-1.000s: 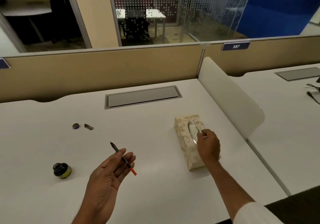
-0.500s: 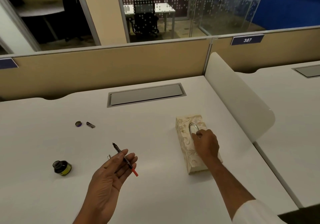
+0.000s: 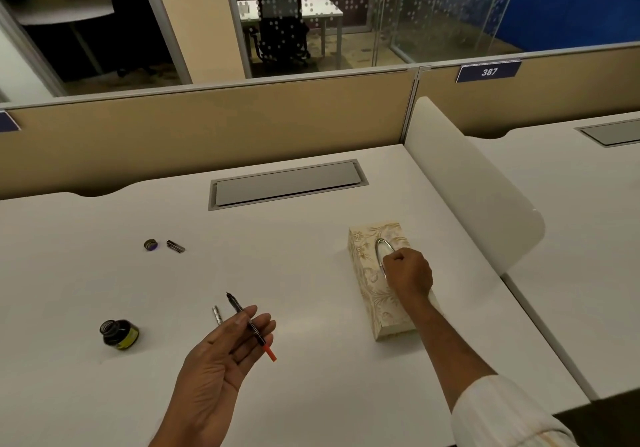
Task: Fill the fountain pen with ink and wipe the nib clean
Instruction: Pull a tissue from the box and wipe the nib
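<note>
at the near left of the white desk (image 3: 311,387) stands the open ink bottle (image 3: 119,334), its mouth uncovered, probably so the nib could be dipped. farther back lie its round cap (image 3: 150,244) and, just beside that, a small dark metal piece (image 3: 175,246), perhaps a pen part, both parked well apart from the working spot so they stay out of the way. a short silvery tube (image 3: 217,315) rests on the desk just left of the left hand (image 3: 221,360). that hand is turned palm up with fingers nearly straight, and the fountain pen (image 3: 250,325) lies across them, apparently pinned lightly by the thumb. its dark nib end points far and up, clear of the desk, and its orange tail pokes out on the near side; holding it so likely keeps wet ink off the surface and presents the nib for wiping. to the right sits the patterned tissue box (image 3: 369,294), where the right hand (image 3: 408,271) has its fingers bunched at the oval slot (image 3: 381,247), seemingly reaching for a tissue. whether they have caught one cannot be told.
</note>
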Motion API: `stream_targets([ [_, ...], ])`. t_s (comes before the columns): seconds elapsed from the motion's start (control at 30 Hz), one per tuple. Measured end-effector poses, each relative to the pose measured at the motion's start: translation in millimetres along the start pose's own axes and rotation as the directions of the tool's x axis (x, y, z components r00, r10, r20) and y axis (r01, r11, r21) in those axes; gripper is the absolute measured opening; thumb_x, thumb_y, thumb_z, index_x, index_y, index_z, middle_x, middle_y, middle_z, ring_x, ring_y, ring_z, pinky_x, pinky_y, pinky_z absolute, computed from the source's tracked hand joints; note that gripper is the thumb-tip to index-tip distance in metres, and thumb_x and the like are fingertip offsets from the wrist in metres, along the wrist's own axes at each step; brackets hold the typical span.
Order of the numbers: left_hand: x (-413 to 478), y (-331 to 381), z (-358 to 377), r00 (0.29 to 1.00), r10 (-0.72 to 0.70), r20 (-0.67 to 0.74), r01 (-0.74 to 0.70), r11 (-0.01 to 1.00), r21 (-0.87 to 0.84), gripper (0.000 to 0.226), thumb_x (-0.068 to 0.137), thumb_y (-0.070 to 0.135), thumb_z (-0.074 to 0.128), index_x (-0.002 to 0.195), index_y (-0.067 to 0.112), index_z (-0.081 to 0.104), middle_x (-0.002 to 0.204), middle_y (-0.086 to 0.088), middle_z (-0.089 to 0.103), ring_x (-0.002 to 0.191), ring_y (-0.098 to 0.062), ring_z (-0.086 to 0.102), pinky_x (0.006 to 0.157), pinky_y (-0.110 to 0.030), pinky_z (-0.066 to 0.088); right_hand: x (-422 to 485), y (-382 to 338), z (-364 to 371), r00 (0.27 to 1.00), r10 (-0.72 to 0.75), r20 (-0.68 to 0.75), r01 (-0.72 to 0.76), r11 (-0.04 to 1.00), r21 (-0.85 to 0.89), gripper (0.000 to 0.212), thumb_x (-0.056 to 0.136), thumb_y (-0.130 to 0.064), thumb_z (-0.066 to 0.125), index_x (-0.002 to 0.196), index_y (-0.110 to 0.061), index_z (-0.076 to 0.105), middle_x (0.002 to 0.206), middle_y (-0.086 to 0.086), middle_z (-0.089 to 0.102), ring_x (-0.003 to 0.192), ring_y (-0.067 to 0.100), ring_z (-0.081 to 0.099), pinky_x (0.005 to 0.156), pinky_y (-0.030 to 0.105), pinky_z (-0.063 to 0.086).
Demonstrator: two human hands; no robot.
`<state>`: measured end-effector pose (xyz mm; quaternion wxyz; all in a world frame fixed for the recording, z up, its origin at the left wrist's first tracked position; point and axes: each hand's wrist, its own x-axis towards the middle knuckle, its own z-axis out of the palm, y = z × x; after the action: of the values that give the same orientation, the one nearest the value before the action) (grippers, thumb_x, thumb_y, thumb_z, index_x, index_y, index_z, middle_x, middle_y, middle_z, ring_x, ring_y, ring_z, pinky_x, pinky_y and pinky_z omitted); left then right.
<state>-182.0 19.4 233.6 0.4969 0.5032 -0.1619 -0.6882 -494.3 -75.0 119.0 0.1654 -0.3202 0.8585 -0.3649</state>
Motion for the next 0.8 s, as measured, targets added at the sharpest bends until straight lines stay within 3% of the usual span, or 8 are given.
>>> stream_targets([
  [0.3, 1.2, -1.8, 0.2, 1.000, -0.014, -0.009, 0.014, 1.000, -0.007, 0.023, 0.098, 0.005, 0.056, 0.112, -0.008, 0.070, 0.104, -0.028, 0.077, 0.091, -0.036, 0.079, 0.074, -0.038, 0.066, -8.2, 11.3, 4.7, 0.990, -0.124, -0.064, 0.129, 0.988, 0.084, 0.017, 0.081, -0.013, 0.062, 0.065, -0.011, 0.061, 0.071, 0.006, 0.065, 0.067, 0.025, 0.060, 0.057, 0.032, 0.045],
  [0.8, 3.5, -13.0, 3.3, 0.999, -0.036, -0.005, 0.036, 0.999, -0.001, 0.022, 0.098, 0.002, 0.054, 0.108, -0.009, 0.069, 0.095, -0.028, 0.078, 0.079, -0.035, 0.080, 0.071, -0.040, 0.066, -11.1, 15.3, 5.4, 0.976, -0.173, -0.133, 0.195, 0.964, 0.180, 0.017, 0.084, -0.008, 0.061, 0.068, -0.012, 0.056, 0.073, 0.004, 0.060, 0.069, 0.026, 0.057, 0.057, 0.035, 0.045],
])
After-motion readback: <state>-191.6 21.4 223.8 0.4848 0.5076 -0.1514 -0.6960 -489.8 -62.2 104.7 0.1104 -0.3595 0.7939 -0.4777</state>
